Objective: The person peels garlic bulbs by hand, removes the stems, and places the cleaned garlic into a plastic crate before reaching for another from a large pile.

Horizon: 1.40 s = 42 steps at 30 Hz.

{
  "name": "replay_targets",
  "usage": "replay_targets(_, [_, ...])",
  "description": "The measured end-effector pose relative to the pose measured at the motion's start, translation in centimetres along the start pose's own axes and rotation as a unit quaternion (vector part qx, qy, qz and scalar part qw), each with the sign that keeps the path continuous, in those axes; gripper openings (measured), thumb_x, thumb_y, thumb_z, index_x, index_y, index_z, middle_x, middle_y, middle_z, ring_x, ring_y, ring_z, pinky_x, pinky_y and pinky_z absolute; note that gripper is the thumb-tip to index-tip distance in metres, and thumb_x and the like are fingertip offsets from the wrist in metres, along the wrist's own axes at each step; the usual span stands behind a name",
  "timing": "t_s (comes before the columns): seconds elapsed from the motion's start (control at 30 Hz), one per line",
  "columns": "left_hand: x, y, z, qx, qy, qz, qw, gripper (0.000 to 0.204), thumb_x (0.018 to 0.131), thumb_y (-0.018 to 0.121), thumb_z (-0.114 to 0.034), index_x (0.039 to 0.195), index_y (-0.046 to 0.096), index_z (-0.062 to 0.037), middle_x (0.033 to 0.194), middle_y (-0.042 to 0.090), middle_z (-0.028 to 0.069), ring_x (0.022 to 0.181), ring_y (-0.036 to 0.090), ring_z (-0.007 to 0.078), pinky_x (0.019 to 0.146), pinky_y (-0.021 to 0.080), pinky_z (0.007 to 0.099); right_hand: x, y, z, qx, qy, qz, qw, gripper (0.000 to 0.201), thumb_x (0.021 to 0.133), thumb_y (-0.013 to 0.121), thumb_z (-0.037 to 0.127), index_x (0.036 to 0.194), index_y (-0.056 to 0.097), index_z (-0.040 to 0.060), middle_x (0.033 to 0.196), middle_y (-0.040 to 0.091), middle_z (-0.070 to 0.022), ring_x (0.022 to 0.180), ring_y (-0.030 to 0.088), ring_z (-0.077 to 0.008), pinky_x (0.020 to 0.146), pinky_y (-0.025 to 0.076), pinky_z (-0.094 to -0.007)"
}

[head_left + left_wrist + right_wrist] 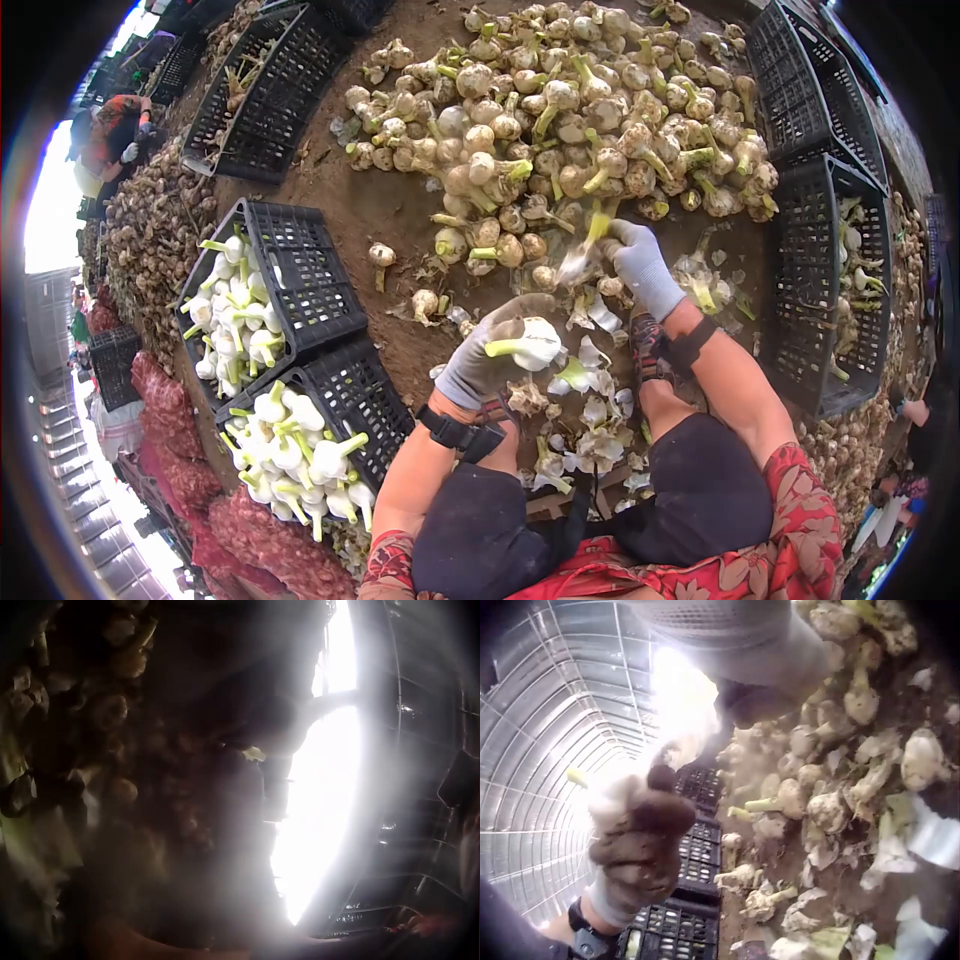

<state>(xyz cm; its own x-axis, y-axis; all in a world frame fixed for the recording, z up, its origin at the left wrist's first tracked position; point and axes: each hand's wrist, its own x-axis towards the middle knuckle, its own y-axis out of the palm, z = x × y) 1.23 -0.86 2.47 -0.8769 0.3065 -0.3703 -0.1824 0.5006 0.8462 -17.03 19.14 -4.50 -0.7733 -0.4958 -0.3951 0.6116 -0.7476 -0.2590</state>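
Observation:
In the head view my gloved left hand [488,352] grips a peeled white garlic bulb [535,343] by its green stem, above my knees. My gloved right hand [632,258] reaches forward to the near edge of the big heap of unpeeled garlic [560,110] and pinches a dirty bulb with a green stalk [588,245]. The right wrist view shows the soiled left glove [641,840] holding the pale bulb [615,796] against the bright roof, with loose garlic [832,802] on the soil. The left wrist view is washed out by glare.
Two black crates [300,262] [362,385] at my left hold peeled white garlic. Black crates stand at the right [810,250] and upper left [260,90]. Peelings [590,420] litter the ground between my legs. Red mesh sacks [250,530] lie lower left, and a person [110,130] crouches far left.

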Motion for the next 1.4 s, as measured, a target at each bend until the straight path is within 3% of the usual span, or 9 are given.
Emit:
replay_targets(0.07, [0.0,-1.9,0.3,-0.007,0.010,-0.013,1.000,0.062,0.085,0.073,-0.035,0.127,0.047,0.0021,0.103,0.066,0.0095,0.091,0.068,0.0192,0.075,0.057,0.0309,-1.8,-0.4,3.7,-0.251,-0.016,0.134,0.958,0.046,0.085,0.065,0.018,0.127,0.053,0.0030,0.093,0.070,-0.0142,0.083,0.067,-0.0271,0.072,0.053,-0.0352])
replay_targets(0.1, [0.1,-2.7,0.4,-0.010,0.020,-0.026,0.999,0.060,0.085,0.074,-0.035,0.124,0.048,0.0015,0.102,0.066,0.0096,0.091,0.068,0.0195,0.076,0.057,0.0312,-2.6,-0.1,5.2,-0.479,-0.036,0.256,0.839,0.063,0.083,0.070,0.027,0.136,0.045,0.0053,0.100,0.069,-0.0195,0.092,0.067,-0.0362,0.077,0.053,-0.0400])
replay_targets(0.13, [0.2,-2.6,0.3,-0.006,0.054,-0.053,0.997,0.050,0.086,0.073,-0.034,0.117,0.052,-0.0011,0.101,0.066,0.0089,0.091,0.068,0.0192,0.078,0.057,0.0314,-3.1,0.8,4.8,-0.497,-0.027,0.280,0.821,0.090,0.076,0.074,0.040,0.148,0.028,0.0114,0.120,0.060,-0.0245,0.105,0.060,-0.0452,0.087,0.050,-0.0457])
replay_targets(0.3, [0.3,-3.6,-0.1,0.097,0.063,-0.114,0.987,0.047,0.087,0.071,-0.037,0.114,0.056,-0.0012,0.100,0.066,0.0075,0.089,0.067,0.0171,0.079,0.056,0.0301,-5.4,3.6,7.1,0.019,-0.064,0.317,0.946,0.085,0.069,0.084,0.039,0.136,0.044,0.0028,0.107,0.062,-0.0102,0.096,0.063,-0.0214,0.082,0.050,-0.0314])
replay_targets(0.57, [1.3,-2.7,0.9,0.175,0.154,-0.193,0.953,0.045,0.098,0.053,-0.044,0.095,0.064,-0.0002,0.086,0.067,0.0072,0.073,0.064,0.0131,0.067,0.053,0.0271,-5.1,5.3,6.6,0.338,0.114,0.317,0.879,0.073,0.071,0.085,0.030,0.123,0.046,-0.0019,0.091,0.060,-0.0076,0.063,0.058,-0.0098,0.052,0.047,-0.0215])
replay_targets(0.9, [1.5,-2.7,0.4,0.199,0.119,-0.175,0.957,0.045,0.098,0.052,-0.045,0.093,0.063,-0.0015,0.085,0.066,0.0057,0.073,0.063,0.0115,0.065,0.051,0.0260,-5.1,3.9,7.6,0.396,0.188,0.315,0.842,0.057,0.082,0.077,0.026,0.123,0.048,-0.0007,0.087,0.065,-0.0071,0.066,0.063,-0.0111,0.050,0.051,-0.0236])
replay_targets(1.1, [1.8,-1.5,0.8,0.214,0.203,-0.253,0.921,0.040,0.097,0.056,-0.041,0.098,0.063,-0.0017,0.085,0.065,0.0043,0.073,0.061,0.0097,0.065,0.050,0.0247,-7.1,5.2,8.2,0.009,-0.064,0.145,0.987,0.028,0.088,0.067,0.012,0.113,0.063,0.0012,0.088,0.070,-0.0109,0.073,0.067,-0.0154,0.062,0.052,-0.0282])
replay_targets(1.33, [1.4,-1.5,1.4,0.226,0.225,-0.273,0.908,0.033,0.097,0.057,-0.033,0.103,0.062,-0.0014,0.088,0.066,0.0046,0.075,0.064,0.0117,0.068,0.053,0.0263,-6.8,5.9,8.0,-0.189,-0.203,0.059,0.959,0.018,0.090,0.057,0.012,0.103,0.062,-0.0001,0.091,0.068,-0.0176,0.084,0.067,-0.0313,0.072,0.051,-0.0371])
replay_targets(1.4, [1.6,-1.3,1.1,0.195,0.232,-0.258,0.917,0.032,0.097,0.056,-0.032,0.103,0.062,-0.0013,0.089,0.066,0.0050,0.076,0.064,0.0122,0.069,0.053,0.0263,-5.9,6.1,7.0,-0.129,-0.141,0.070,0.979,0.016,0.092,0.054,0.010,0.102,0.061,-0.0007,0.087,0.068,-0.0122,0.079,0.065,-0.0224,0.070,0.051,-0.0339])
